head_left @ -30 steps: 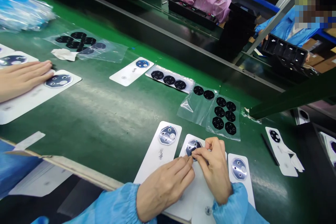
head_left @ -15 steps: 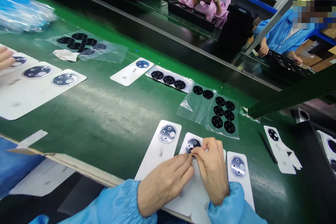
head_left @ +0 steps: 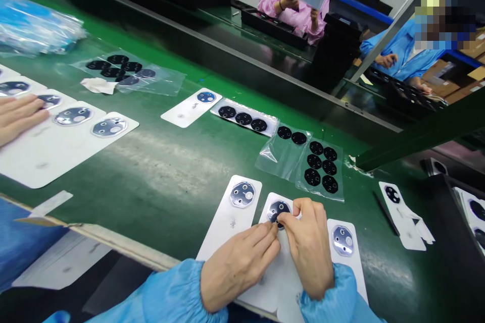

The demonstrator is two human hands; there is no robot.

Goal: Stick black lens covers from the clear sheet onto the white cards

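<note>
Three white phone back covers lie side by side at the near edge of the green belt. My left hand [head_left: 237,265] rests flat on the middle cover [head_left: 282,272], fingertips against its camera ring [head_left: 278,209]. My right hand [head_left: 308,247] is curled over the same ring, thumb and forefinger pinched on a small black piece at its edge. The left cover [head_left: 231,222] and right cover [head_left: 346,250] lie untouched beside my hands. A clear sheet of black octagonal stickers [head_left: 322,166] lies just beyond.
A co-worker's hand [head_left: 18,116] presses on a row of white covers [head_left: 68,136] at left. More sticker sheets [head_left: 242,116], a lone cover [head_left: 191,106] and plastic bags [head_left: 34,25] lie farther back. Another cover [head_left: 401,212] lies at right. People work across the line.
My hands have stayed on the middle cover, the pinch shifting slightly. The co-worker's hand pulled back, then returned, and their row of covers slid rightward.
</note>
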